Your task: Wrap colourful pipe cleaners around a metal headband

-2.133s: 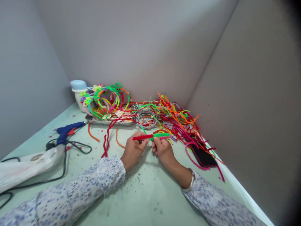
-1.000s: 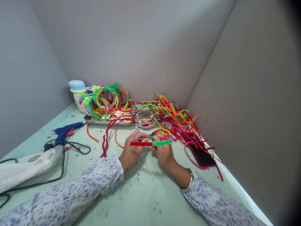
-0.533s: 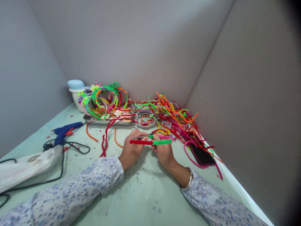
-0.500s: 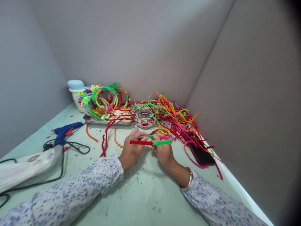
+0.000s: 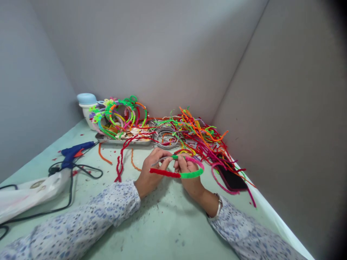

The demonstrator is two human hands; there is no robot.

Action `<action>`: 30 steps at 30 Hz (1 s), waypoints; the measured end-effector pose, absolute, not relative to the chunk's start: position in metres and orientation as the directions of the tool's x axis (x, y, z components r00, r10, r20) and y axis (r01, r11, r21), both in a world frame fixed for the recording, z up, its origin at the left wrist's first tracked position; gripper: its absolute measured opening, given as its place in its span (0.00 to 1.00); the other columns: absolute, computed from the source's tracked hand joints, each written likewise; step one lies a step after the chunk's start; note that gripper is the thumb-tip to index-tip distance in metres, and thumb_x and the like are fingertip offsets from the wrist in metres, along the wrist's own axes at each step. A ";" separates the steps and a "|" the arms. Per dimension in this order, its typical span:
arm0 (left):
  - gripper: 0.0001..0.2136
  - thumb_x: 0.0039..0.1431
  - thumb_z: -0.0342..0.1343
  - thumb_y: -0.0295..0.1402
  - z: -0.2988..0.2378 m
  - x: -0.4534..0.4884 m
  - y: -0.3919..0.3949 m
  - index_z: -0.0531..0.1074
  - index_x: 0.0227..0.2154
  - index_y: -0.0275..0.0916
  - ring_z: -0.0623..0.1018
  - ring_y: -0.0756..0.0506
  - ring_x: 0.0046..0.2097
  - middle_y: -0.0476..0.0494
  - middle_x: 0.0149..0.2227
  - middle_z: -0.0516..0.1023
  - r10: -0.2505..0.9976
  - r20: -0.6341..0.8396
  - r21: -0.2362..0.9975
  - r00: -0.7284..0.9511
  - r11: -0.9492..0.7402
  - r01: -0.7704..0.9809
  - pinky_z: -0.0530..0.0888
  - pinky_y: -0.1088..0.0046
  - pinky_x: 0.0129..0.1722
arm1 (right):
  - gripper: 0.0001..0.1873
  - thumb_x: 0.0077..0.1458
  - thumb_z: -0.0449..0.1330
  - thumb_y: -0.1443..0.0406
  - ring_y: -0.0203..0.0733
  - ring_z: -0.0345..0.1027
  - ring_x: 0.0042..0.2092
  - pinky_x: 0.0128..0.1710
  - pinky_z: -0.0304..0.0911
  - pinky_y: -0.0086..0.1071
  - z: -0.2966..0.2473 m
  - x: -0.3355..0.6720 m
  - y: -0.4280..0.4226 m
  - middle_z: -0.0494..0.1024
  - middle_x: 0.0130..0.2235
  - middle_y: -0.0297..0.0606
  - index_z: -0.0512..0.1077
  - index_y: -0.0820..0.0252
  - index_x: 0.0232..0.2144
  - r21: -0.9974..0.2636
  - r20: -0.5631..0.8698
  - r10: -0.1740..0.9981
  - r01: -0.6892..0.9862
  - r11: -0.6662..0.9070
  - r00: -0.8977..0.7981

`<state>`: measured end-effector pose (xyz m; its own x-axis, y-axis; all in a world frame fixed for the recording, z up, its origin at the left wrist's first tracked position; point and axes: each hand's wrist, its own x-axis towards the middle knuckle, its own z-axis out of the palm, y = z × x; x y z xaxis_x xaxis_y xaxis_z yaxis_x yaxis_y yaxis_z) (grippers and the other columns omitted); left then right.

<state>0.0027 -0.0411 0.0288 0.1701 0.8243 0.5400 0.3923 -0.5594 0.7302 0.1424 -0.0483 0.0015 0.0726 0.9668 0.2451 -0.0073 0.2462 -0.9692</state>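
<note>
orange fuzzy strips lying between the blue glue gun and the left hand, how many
2: one orange fuzzy strip right of the blue glue gun, another orange strip beside the bare left hand. Others may be hidden.

Head-worn view, forward and down

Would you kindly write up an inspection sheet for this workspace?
Surface: pale green table, darkly marked, with small red scraps.
Work: curved hoop, fuzzy red, green and pink, with grey wire showing along one stretch.
Clutter: heaped fuzzy sticks, partly over a phone; wire coil beside a tray of loose pieces; flowered bands; lidded bottle.
Hands: left hand and right hand both pinch the hoop.
Cables: black cord loops beside a glue gun and runs past a plastic bag.
Surroundings: grey walls behind and at both sides.
</note>
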 end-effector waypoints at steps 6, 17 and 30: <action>0.06 0.60 0.52 0.30 0.031 0.003 -0.042 0.73 0.33 0.39 0.72 0.48 0.37 0.47 0.34 0.72 0.835 0.518 0.730 0.185 -0.544 0.413 0.68 0.74 0.35 | 0.16 0.59 0.52 0.55 0.34 0.61 0.24 0.24 0.59 0.28 0.004 0.143 -0.048 0.66 0.22 0.30 0.65 0.57 0.23 -0.957 0.292 0.951 0.031 0.290 0.101; 0.07 0.59 0.51 0.33 0.029 -0.003 -0.034 0.72 0.30 0.38 0.73 0.47 0.34 0.46 0.32 0.74 0.888 0.376 0.802 0.266 -0.456 0.386 0.69 0.71 0.34 | 0.16 0.57 0.52 0.55 0.34 0.62 0.22 0.22 0.58 0.26 -0.010 0.146 -0.041 0.67 0.20 0.30 0.66 0.59 0.23 -0.969 0.235 0.969 0.093 0.228 0.080; 0.11 0.60 0.48 0.35 0.018 -0.011 0.001 0.73 0.27 0.38 0.74 0.46 0.35 0.48 0.29 0.76 0.917 0.273 0.877 0.289 -0.361 0.318 0.69 0.72 0.36 | 0.23 0.55 0.52 0.52 0.32 0.57 0.17 0.19 0.54 0.25 -0.007 0.144 -0.006 0.66 0.15 0.30 0.68 0.61 0.17 -0.978 0.044 0.999 0.203 0.039 0.022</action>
